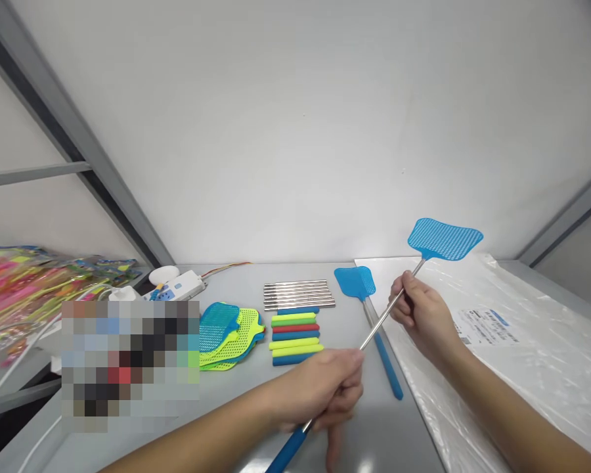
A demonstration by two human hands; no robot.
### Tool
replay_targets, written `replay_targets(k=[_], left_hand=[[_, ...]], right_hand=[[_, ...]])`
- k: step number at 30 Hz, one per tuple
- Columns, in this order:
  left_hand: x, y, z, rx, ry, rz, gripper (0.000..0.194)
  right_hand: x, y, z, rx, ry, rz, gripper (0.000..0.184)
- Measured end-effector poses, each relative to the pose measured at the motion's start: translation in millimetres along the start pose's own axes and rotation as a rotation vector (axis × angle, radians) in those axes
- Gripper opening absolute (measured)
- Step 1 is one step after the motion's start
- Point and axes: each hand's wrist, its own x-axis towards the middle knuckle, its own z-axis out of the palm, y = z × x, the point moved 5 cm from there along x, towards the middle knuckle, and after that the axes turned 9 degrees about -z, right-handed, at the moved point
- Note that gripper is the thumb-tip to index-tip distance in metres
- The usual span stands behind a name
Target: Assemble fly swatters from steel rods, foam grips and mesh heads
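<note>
A fly swatter point(446, 239) with a blue mesh head, a silver rod and a blue handle slants across the front of the view. My right hand point(421, 312) is closed on its rod just below the head. Lower down, my left hand point(328, 386) wraps the rod above the handle. Behind them, another blue fly swatter point(387, 361) lies on the table. Silver rods point(299, 295) rest side by side at the back. Several coloured handles point(295, 334) in yellow, green, red and blue lie in front of those. Loose swatter heads point(231, 335) are stacked to their left.
A white plastic sheet point(536, 387) with a printed label covers the right side of the table. At left stand a power strip point(180, 286) with cables and a heap of bagged colourful items point(44, 289). A blurred-out patch hides part of the left table.
</note>
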Motion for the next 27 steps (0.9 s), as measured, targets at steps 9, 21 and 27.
replay_targets(k=[9,21,27], left_hand=[[-21,-11,-15.7,-0.045,-0.061,-0.091,0.036],[-23,-15,-19.0,-0.019,0.014,-0.076,0.035],[-29,-8,-27.5,0.039,0.007,-0.125,0.038]], right_hand=[[16,-19,-22,-0.046,0.118,-0.107,0.034],[-47,42,48,-0.145,-0.446,0.243,0.035],[-18,19,15,-0.081,-0.152,0.136,0.032]])
